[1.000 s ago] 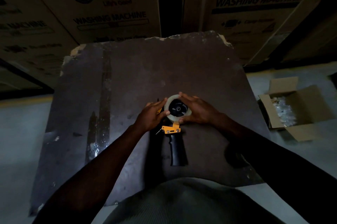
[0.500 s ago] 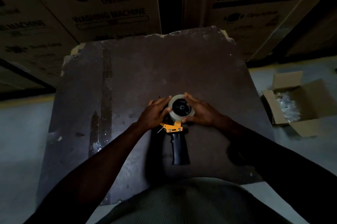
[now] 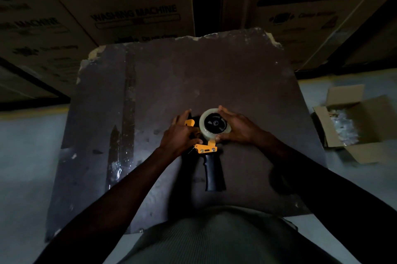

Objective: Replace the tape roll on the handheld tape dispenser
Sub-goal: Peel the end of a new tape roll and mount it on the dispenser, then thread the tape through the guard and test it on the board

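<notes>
A handheld tape dispenser lies flat on a dark worn board (image 3: pixel 214 74), its black handle (image 3: pixel 212 173) pointing toward me and its yellow frame (image 3: pixel 206 148) at the head. A clear tape roll (image 3: pixel 214 123) sits on the black hub of the dispenser. My right hand (image 3: pixel 238 127) grips the roll from the right, fingers over its far edge and thumb at its near edge. My left hand (image 3: pixel 180 132) holds the yellow front part of the dispenser on the left, fingers curled round it.
Large cardboard washing machine boxes (image 3: pixel 129 1) stand close behind the board. An open small carton (image 3: pixel 365 126) with clear plastic inside sits on the pale floor at the right. A strip of old tape (image 3: pixel 126 124) runs along the board's left side.
The left hand has slid off the roll's left side onto the yellow front part of the dispenser. The right hand stays on the roll.
</notes>
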### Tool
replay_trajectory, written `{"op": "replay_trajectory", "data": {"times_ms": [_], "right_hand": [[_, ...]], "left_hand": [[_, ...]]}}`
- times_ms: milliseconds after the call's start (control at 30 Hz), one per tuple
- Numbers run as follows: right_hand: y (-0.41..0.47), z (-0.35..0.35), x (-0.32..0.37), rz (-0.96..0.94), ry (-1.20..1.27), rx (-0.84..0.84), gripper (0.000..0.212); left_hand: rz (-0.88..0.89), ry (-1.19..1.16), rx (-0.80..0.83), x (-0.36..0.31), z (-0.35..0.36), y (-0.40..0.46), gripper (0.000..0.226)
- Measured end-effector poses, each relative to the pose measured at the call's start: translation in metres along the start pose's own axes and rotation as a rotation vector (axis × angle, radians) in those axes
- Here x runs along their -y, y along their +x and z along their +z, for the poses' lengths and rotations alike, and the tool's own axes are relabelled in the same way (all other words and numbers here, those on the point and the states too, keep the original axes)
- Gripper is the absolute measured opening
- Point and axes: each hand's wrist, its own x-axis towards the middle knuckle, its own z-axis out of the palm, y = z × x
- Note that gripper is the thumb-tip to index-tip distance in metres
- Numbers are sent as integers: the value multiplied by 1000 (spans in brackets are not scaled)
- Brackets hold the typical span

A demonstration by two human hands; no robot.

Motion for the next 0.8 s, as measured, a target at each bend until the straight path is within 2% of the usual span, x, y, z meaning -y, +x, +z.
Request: {"op": "replay_trajectory", "data": {"times_ms": [133,300,400,500,567,633,700,800], "right_hand": [[0,0,0,-6,-5,4,103],[0,-1,-1,-8,-33,22,103],[1,1,3,24,-38,44,103],[-8,9,8,111,90,-39,100],[-25,28,11,187,174,-203,78],[-45,53,13,346,217,-336,49],[-59,73,26,487,337,-256,39],[-63,90,54,620,677,40,35]], "left_hand": [[2,-41,-46,5,14,5,19],[105,-233,-148,11,25,-5,33],[132,-188,-193,7,26,-14,26],[128,-192,-225,1,24,-21,17],[132,-239,-234,-2,22,-25,20],[144,-254,-265,-3,22,-29,12],[155,-231,-287,-2,23,-30,11],[174,-217,-295,-1,24,-29,10]]}}
